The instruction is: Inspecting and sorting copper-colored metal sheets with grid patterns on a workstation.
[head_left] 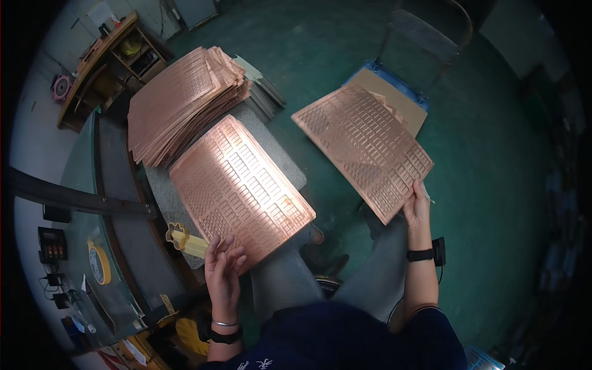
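My right hand (418,209) grips the near right edge of a copper-coloured panel (370,148) covered in small rectangular patterns. That panel is held out to the right, tilted, over the floor. A second copper panel (246,185), with a bright reflection across it, lies on the grey table, its near end reaching over my left thigh. At that panel's near left corner is my left hand (223,268), its fingers apart and loosely curled; whether the fingertips touch the panel I cannot tell. Beside it lies a yellow scraper-like tool (187,240) with a scalloped end.
A tall stack of copper panels (179,105) stands on the table (277,145), with grey sheets (265,92) behind it. To the far right is a trolley (425,34) bearing cardboard (394,92) and more panels. A glass-topped bench with a tape roll (98,263) is at left.
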Tool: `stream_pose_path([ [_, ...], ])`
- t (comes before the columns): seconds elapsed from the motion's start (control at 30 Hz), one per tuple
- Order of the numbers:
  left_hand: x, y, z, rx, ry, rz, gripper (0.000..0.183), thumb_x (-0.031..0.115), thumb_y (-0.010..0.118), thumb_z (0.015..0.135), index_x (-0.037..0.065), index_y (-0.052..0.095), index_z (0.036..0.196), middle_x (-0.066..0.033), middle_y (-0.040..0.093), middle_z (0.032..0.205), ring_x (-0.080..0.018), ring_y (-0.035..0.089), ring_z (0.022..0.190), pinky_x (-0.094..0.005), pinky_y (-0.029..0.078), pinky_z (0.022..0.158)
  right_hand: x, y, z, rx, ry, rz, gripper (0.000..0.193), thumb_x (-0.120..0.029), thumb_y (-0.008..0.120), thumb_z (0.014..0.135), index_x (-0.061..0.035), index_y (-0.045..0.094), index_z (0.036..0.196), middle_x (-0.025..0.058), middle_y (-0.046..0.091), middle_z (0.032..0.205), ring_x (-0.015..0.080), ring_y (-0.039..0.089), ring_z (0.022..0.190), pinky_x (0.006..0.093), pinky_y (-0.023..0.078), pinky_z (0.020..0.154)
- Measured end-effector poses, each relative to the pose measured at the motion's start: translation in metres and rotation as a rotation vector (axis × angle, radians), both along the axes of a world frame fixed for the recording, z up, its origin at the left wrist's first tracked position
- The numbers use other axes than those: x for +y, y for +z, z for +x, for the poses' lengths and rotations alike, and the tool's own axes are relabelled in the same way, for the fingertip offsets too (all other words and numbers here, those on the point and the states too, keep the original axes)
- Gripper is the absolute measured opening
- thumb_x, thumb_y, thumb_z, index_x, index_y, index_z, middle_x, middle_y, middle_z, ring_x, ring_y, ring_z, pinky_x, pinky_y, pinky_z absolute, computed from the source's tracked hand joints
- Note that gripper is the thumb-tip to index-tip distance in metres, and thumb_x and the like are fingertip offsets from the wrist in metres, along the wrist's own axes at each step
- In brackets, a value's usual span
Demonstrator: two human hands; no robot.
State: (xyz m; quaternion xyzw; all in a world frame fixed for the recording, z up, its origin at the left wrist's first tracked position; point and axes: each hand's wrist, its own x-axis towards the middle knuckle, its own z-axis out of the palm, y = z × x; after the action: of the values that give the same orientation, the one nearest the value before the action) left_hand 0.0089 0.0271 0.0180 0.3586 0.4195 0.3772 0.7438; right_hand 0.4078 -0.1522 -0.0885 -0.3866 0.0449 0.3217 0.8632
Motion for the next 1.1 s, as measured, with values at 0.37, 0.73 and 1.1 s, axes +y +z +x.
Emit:
stream_pose_path([
  [0.37,0.011,-0.014,0.012,0.119,0.165,-0.075,0.022,0.006,0.047,0.092,0.001,0.049,0.113,-0.0148,0.057,0.106,-0.021,0.061,0.087,-0.0305,0.052,0.076,0.163,-0.149,0.121,0.075,-0.258,-0.294,0.038,-0.002,0.042,0.089,-0.0033,0.031,0.126,0.0167,0.04,0.124,0.0352,0.046,0.113,0.0525,0.044,0.093],
  [0.73,0.019,-0.019,-0.003,0.261,0.251,0.01,0.018,0.004,0.044,0.093,0.0,0.051,0.109,-0.014,0.058,0.104,-0.0176,0.061,0.085,-0.0278,0.051,0.076,0.133,-0.259,0.137,0.301,0.003,-0.691,0.044,-0.014,0.038,0.09,-0.007,0.03,0.133,0.0236,0.043,0.126,0.0416,0.047,0.111,0.0592,0.044,0.087],
  [1.1,-0.005,-0.038,-0.043,0.448,0.249,0.139,0.03,-0.001,0.044,0.088,0.001,0.05,0.118,-0.0068,0.054,0.111,-0.014,0.049,0.104,-0.0272,0.038,0.092,0.096,-0.059,-0.084,-0.446,0.545,-0.481,0.031,-0.014,0.041,0.095,-0.0014,0.042,0.123,0.0157,0.054,0.12,0.0245,0.057,0.104,0.0365,0.049,0.084],
])
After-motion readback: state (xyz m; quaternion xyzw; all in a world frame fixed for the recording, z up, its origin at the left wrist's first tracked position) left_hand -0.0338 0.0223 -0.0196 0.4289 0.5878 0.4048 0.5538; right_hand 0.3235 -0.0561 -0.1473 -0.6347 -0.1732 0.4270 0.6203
